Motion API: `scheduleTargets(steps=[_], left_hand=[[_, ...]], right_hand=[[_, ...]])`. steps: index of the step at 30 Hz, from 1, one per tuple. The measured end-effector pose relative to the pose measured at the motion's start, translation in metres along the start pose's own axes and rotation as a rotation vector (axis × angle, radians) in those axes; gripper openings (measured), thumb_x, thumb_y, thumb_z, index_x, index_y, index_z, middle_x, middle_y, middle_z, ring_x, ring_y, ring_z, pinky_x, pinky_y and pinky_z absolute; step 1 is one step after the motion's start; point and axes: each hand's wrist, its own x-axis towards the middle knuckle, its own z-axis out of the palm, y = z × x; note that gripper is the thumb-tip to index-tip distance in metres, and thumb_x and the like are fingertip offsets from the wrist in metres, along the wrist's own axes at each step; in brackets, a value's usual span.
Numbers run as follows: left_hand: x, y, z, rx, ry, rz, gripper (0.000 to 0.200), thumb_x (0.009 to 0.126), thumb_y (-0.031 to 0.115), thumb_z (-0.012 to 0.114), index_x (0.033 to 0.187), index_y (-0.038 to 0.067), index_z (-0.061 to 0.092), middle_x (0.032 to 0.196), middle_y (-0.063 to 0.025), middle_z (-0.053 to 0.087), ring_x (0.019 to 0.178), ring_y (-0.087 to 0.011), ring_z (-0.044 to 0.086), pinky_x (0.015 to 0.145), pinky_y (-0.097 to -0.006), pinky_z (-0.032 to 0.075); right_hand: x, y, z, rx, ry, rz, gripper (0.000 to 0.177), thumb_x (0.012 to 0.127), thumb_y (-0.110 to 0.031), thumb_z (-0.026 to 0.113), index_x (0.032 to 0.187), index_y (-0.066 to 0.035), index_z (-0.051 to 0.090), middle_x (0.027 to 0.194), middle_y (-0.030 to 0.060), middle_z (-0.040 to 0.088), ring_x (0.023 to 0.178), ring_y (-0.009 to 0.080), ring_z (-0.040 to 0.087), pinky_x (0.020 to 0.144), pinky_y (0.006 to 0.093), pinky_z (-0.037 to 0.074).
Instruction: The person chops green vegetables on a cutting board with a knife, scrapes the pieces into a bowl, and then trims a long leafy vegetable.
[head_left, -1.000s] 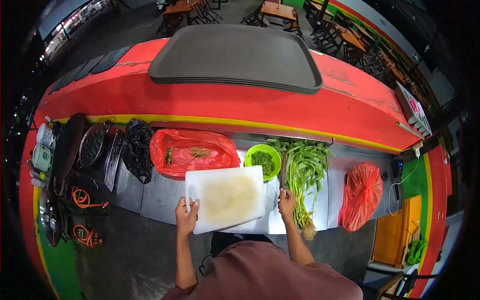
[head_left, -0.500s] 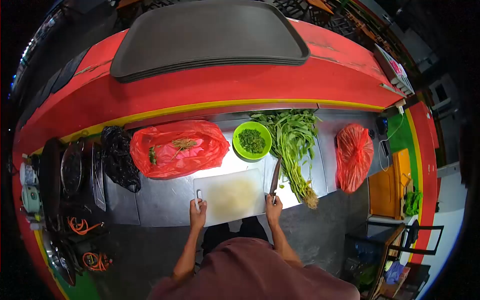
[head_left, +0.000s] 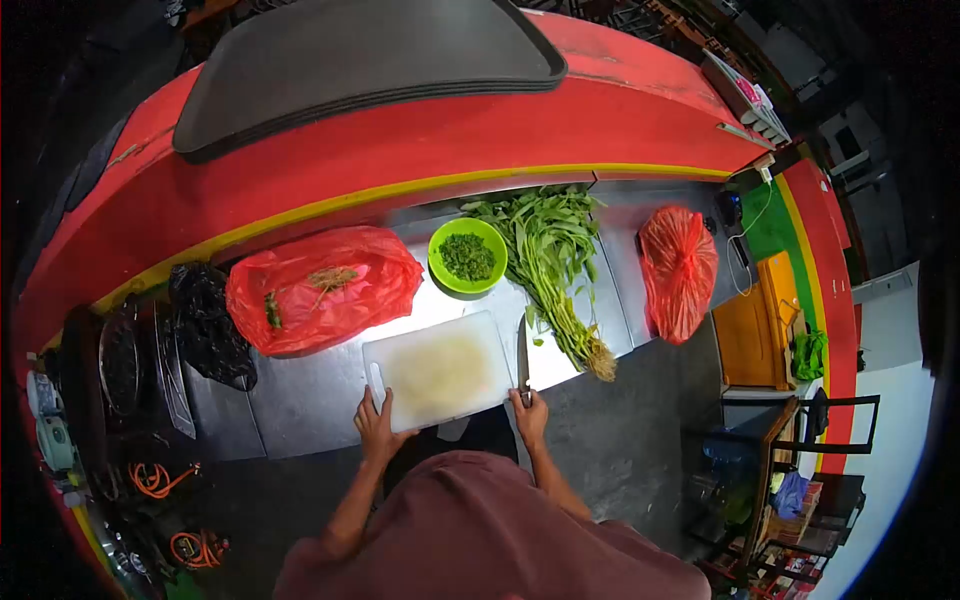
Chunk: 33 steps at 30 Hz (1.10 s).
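A white cutting board (head_left: 438,368) with a yellowish stained middle lies at the metal counter's front edge. My left hand (head_left: 378,428) is at its lower left corner, fingers spread and thumb apart, touching the edge. My right hand (head_left: 530,415) is closed around the handle of a knife (head_left: 523,355), whose blade points away from me along the board's right side. Beyond the board stands a green bowl (head_left: 436,262) of chopped greens (head_left: 467,257). Right of the bowl lies a bunch of long-stemmed leafy greens (head_left: 555,260), roots toward me.
An open red plastic bag (head_left: 375,290) with root trimmings lies left of the bowl, beside a black bag (head_left: 210,330). A tied red bag (head_left: 680,265) sits at right. Dark trays (head_left: 370,60) are stacked on the red ledge (head_left: 450,135) behind the metal counter (head_left: 310,400).
My left hand has shifted from the board's handle slot to its lower left corner, with the fingers spreading. The right hand still grips the knife. The whole view has shifted and turned slightly.
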Motion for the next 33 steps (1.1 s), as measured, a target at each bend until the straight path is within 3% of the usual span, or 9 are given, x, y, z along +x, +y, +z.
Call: scheduleTargets(steps=[1, 5, 14, 20, 22, 24, 28, 29, 33], left_hand=[[-0.004, -0.005, 0.001, -0.066, 0.120, 0.083, 0.090, 0.060, 0.043, 0.091, 0.137, 0.012, 0.056, 0.155, -0.0284, 0.029, 0.129, -0.0410, 0.039, 0.104, -0.0517, 0.033], [-0.011, -0.010, 0.005, -0.046, 0.186, 0.146, 0.073, 0.060, 0.041, 0.091, 0.122, 0.013, 0.066, 0.155, -0.0278, 0.031, 0.121, -0.0384, 0.046, 0.099, -0.0491, 0.037], [-0.016, -0.014, 0.011, -0.060, 0.205, 0.185, 0.065, 0.058, 0.034, 0.094, 0.114, 0.014, 0.070, 0.153, -0.0274, 0.035, 0.116, -0.0379, 0.048, 0.097, -0.0462, 0.039], [-0.016, -0.009, 0.006, -0.076, 0.151, 0.150, 0.060, 0.059, 0.030, 0.093, 0.112, 0.014, 0.069, 0.152, -0.0264, 0.033, 0.127, -0.0414, 0.041, 0.101, -0.0514, 0.034], [-0.013, -0.004, 0.002, -0.085, 0.184, 0.168, 0.054, 0.063, 0.033, 0.090, 0.108, 0.012, 0.069, 0.151, -0.0256, 0.033, 0.129, -0.0423, 0.039, 0.104, -0.0527, 0.030], [-0.008, 0.004, -0.007, -0.088, 0.188, 0.176, 0.050, 0.067, 0.033, 0.088, 0.107, 0.012, 0.068, 0.150, -0.0255, 0.034, 0.130, -0.0423, 0.038, 0.105, -0.0532, 0.028], [0.016, 0.012, -0.004, -0.179, 0.233, 0.150, 0.036, 0.076, 0.029, 0.081, 0.104, 0.010, 0.067, 0.148, -0.0257, 0.037, 0.132, -0.0413, 0.038, 0.106, -0.0548, 0.025], [0.023, 0.017, -0.002, -0.207, 0.273, 0.164, 0.030, 0.080, 0.025, 0.079, 0.102, 0.010, 0.067, 0.146, -0.0240, 0.039, 0.132, -0.0394, 0.039, 0.106, -0.0539, 0.025], [0.051, 0.049, 0.001, -0.275, 0.315, 0.161, 0.022, 0.082, 0.021, 0.077, 0.099, 0.011, 0.068, 0.143, -0.0170, 0.045, 0.128, -0.0349, 0.044, 0.106, -0.0514, 0.027]], right_hand=[[-0.002, 0.004, 0.001, -0.059, -0.014, 0.056, 0.035, 0.086, -0.033, 0.077, 0.085, 0.001, 0.070, 0.062, 0.0074, 0.061, 0.058, 0.0136, 0.052, 0.057, 0.0345, 0.044], [-0.001, 0.019, 0.005, -0.011, 0.009, 0.008, 0.038, 0.086, -0.034, 0.078, 0.086, 0.002, 0.071, 0.062, 0.0064, 0.060, 0.057, 0.0123, 0.051, 0.055, 0.0330, 0.042], [-0.003, -0.001, -0.013, -0.053, -0.056, 0.051, 0.041, 0.084, -0.038, 0.079, 0.084, 0.002, 0.070, 0.059, 0.0065, 0.054, 0.055, 0.0152, 0.049, 0.054, 0.0347, 0.041], [0.007, 0.001, -0.015, -0.083, 0.050, 0.088, 0.038, 0.084, -0.033, 0.078, 0.079, 0.003, 0.067, 0.059, 0.0083, 0.055, 0.054, 0.0169, 0.048, 0.054, 0.0372, 0.042], [0.014, 0.002, -0.020, -0.081, 0.188, 0.012, 0.034, 0.086, -0.027, 0.074, 0.081, 0.004, 0.064, 0.057, 0.0111, 0.055, 0.050, 0.0211, 0.048, 0.054, 0.0388, 0.043], [0.027, -0.015, -0.035, 0.040, 0.164, 0.072, 0.031, 0.087, -0.025, 0.072, 0.082, 0.005, 0.064, 0.059, 0.0132, 0.059, 0.051, 0.0238, 0.054, 0.054, 0.0398, 0.043], [0.071, 0.004, -0.049, -0.267, 0.221, -0.021, 0.028, 0.089, -0.025, 0.070, 0.085, 0.003, 0.065, 0.065, 0.0189, 0.063, 0.060, 0.0328, 0.066, 0.057, 0.0449, 0.046], [0.082, 0.006, -0.052, -0.320, 0.215, 0.007, 0.026, 0.087, -0.024, 0.070, 0.087, 0.001, 0.065, 0.068, 0.0211, 0.065, 0.065, 0.0404, 0.066, 0.061, 0.0493, 0.049], [0.111, 0.020, -0.062, -0.471, 0.203, -0.012, 0.029, 0.083, -0.027, 0.072, 0.091, 0.000, 0.069, 0.075, 0.0225, 0.068, 0.073, 0.0422, 0.067, 0.067, 0.0512, 0.052]])
